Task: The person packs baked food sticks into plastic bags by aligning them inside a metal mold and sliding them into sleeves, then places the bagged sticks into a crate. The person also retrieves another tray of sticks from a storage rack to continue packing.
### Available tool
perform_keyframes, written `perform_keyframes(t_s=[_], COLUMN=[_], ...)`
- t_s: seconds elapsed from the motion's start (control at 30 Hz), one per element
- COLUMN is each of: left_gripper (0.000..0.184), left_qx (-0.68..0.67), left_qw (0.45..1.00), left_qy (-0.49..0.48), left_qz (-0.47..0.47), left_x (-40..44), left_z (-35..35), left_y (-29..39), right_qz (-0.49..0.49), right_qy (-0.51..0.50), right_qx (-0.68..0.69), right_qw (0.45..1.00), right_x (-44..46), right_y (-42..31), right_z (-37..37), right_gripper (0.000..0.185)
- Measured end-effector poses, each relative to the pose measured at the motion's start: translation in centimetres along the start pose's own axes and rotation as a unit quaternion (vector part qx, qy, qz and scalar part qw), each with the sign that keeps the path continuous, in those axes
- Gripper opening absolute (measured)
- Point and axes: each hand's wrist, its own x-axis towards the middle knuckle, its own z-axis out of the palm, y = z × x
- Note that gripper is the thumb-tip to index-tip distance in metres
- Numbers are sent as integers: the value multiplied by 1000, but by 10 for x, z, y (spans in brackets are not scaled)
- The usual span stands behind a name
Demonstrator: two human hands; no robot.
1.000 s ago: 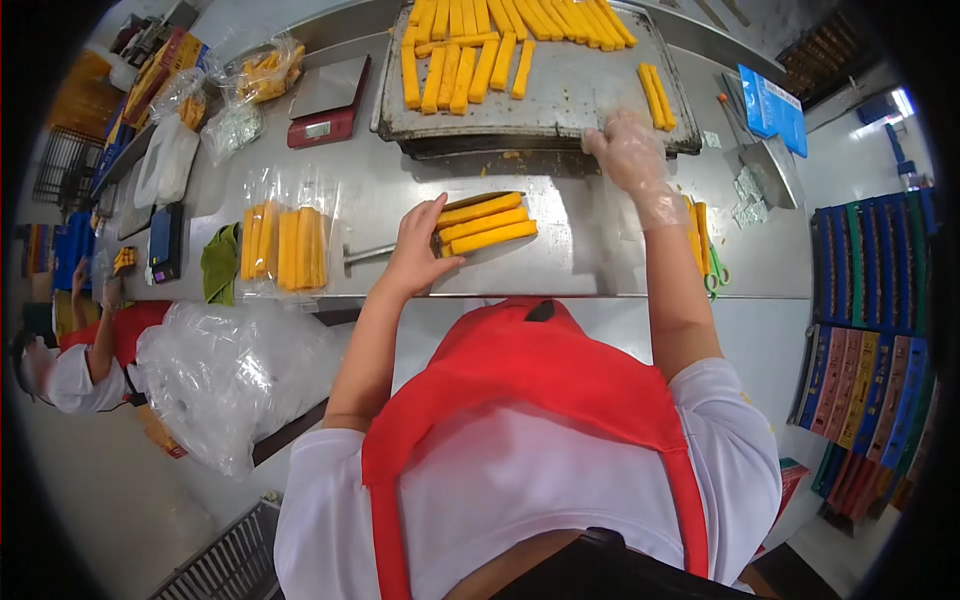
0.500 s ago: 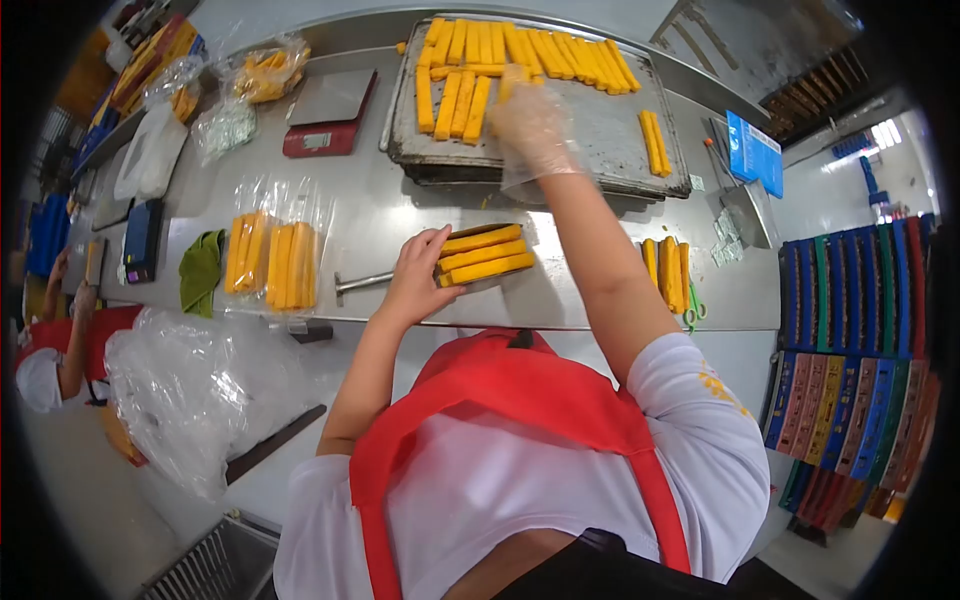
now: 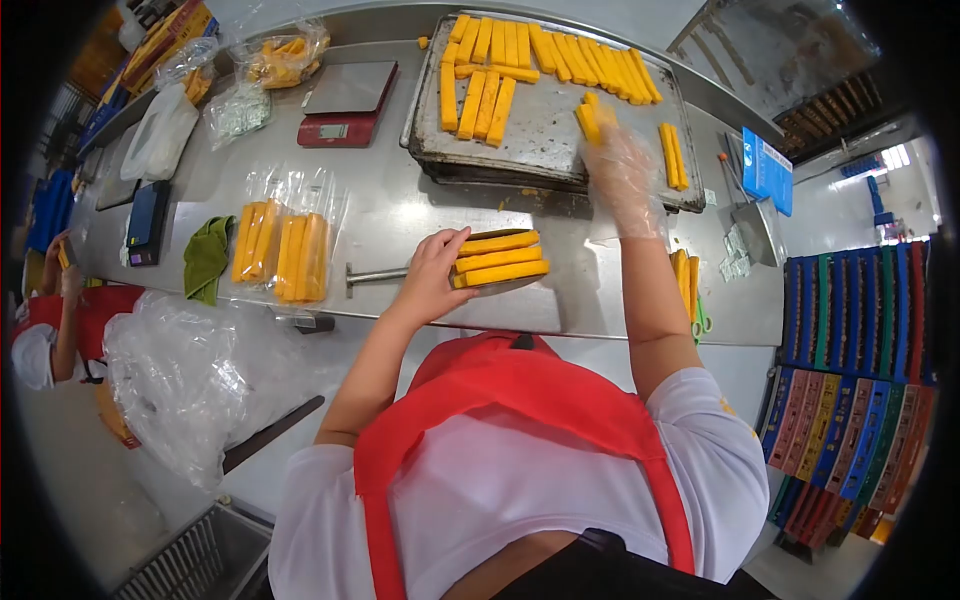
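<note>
My left hand point(image 3: 432, 280) is bare and curls round the end of a metal holder point(image 3: 520, 285) with a straight handle point(image 3: 375, 275) pointing left. Three yellow bread-like sticks point(image 3: 500, 256) lie side by side in it. My right hand point(image 3: 622, 185), in a clear plastic glove, grips a few short yellow sticks point(image 3: 592, 120) above the front right of a worn baking tray point(image 3: 550, 120); the glove and fingers partly hide them. Rows of the same sticks point(image 3: 595, 65) lie along the tray's far side, with a pair point(image 3: 674, 157) at its right.
On the steel table point(image 3: 400, 230) are bagged sticks point(image 3: 300, 255), a green cloth point(image 3: 207, 258), a scale point(image 3: 340, 120), more sticks point(image 3: 686, 280) by green scissors point(image 3: 702, 320), and a blue packet point(image 3: 765, 170). Another person's hand point(image 3: 70, 280) shows at far left.
My right hand has moved right and nearer to me from the tray's middle, now with short sticks in its grip. My left hand stays on the metal holder. The view has shifted slightly.
</note>
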Motion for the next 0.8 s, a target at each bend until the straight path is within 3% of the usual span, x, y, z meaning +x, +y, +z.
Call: perform_keyframes(t_s=[0.17,0.27,0.33,0.43,0.5,0.53,0.63,0.7,0.8], left_gripper=[89,90,90,90,90,90,90,91,88], left_qx=[4,7,8,3,5,0,3,7,18], left_qw=[1000,1000,1000,1000,1000,1000,1000,1000,1000], left_qy=[-13,-20,-14,-11,-10,-15,-19,-20,-9], left_qz=[-6,-15,-9,-11,-10,-14,-15,-14,0], left_x=[2,3,3,0,2,2,2,2,4], left_z=[0,0,0,2,1,1,0,1,2], left_y=[1,2,0,0,1,1,1,2,2], right_qz=[-81,-57,-62,-16,-64,-65,4,-7,-2], right_qy=[-80,-134,-73,-113,22,23,-17,93,78], right_qx=[184,130,188,108,91,92,86,-48,-71], right_qw=[976,981,977,988,994,993,996,994,994], right_x=[-5,7,7,11,7,4,-9,-18,-16], right_y=[-80,-89,-80,-64,-58,-57,-41,-22,-2], right_z=[8,25,34,46,45,30,-7,-5,16], right_gripper=[30,30,24,17,14,14,16,23,30])
